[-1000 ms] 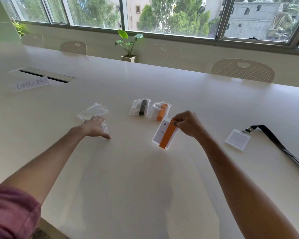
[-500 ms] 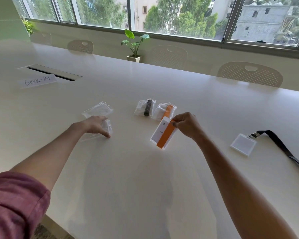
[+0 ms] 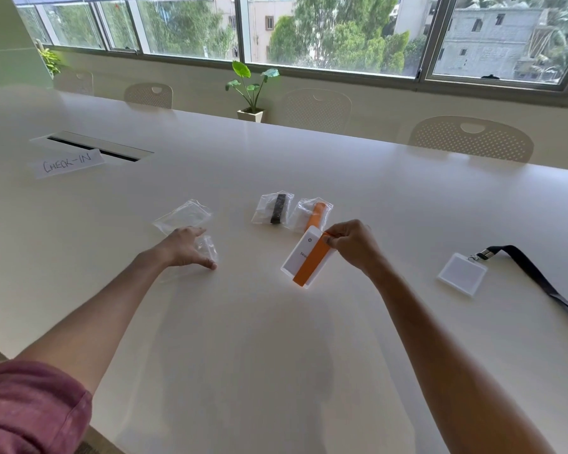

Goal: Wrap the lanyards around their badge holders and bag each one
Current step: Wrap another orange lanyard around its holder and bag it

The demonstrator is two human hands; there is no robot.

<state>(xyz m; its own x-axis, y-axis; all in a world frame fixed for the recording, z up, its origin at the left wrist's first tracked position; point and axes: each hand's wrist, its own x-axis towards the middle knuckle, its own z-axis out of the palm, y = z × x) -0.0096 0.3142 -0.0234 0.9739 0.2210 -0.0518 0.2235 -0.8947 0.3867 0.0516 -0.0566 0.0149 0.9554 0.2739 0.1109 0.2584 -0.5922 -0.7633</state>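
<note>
The right hand [image 3: 353, 247] pinches a flat badge holder [image 3: 304, 257] wrapped in orange ribbon. The left hand [image 3: 186, 245], fingers spread, rests on a crinkly clear bag [image 3: 207, 250] on the smooth desk [image 3: 276, 339].

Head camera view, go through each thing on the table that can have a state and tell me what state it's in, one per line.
Orange-wrapped badge: lanyard wound round it, unbagged, pinched by right hand.
Empty bag: flat on table, under left hand.
Second empty bag: lying loose, untouched.
Black badge bag: filled.
Orange badge bag: filled.
Black-lanyard badge: unwrapped, lanyard trailing.
</note>
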